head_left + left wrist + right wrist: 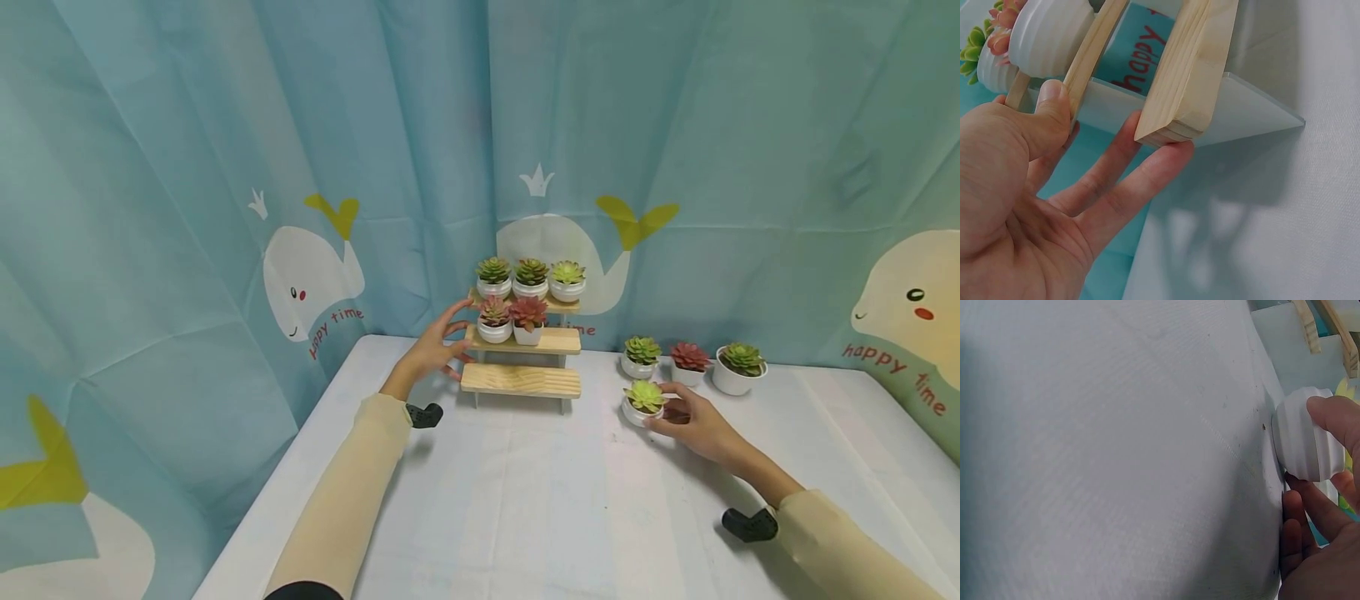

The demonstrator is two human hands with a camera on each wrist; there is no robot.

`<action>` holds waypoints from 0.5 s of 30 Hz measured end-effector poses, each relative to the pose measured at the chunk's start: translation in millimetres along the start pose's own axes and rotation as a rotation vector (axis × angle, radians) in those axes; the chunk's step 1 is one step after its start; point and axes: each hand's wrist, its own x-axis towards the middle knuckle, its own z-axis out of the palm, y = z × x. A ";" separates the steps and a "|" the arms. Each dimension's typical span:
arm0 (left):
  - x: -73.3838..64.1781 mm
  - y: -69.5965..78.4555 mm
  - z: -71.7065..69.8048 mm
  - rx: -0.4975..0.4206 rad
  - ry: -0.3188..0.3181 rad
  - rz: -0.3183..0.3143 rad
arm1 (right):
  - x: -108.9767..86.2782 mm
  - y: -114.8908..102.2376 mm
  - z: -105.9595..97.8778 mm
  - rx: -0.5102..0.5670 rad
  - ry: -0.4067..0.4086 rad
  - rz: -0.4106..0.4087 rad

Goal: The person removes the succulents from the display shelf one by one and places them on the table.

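Observation:
My right hand (pixel 697 425) pinches a small white pot (pixel 1310 434) with a yellow-green succulent (pixel 644 396) between thumb and fingers, low at the tabletop. At the left end of a three-step wooden plant stand (pixel 521 380), my left hand (pixel 431 350) has its fingers spread against the step ends. In the left wrist view its thumb touches the middle step (pixel 1082 65) and two fingertips touch the bottom step (pixel 1188 81). Three potted green succulents (pixel 531 273) line the top step. Two reddish ones, a pink succulent (pixel 495 312) and a red succulent (pixel 528 313), fill the middle step's left and centre.
Behind the held pot stand a green potted succulent (pixel 641 350), a red one (pixel 689 357) and a green one in a wider white pot (pixel 740 360). A blue curtain (pixel 450 125) with whale prints hangs along the back edge of the white table (pixel 555 500).

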 end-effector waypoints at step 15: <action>0.1 -0.1 1.2 0.005 0.003 -0.004 | 1.3 -2.8 -4.5 -0.030 -0.041 -0.005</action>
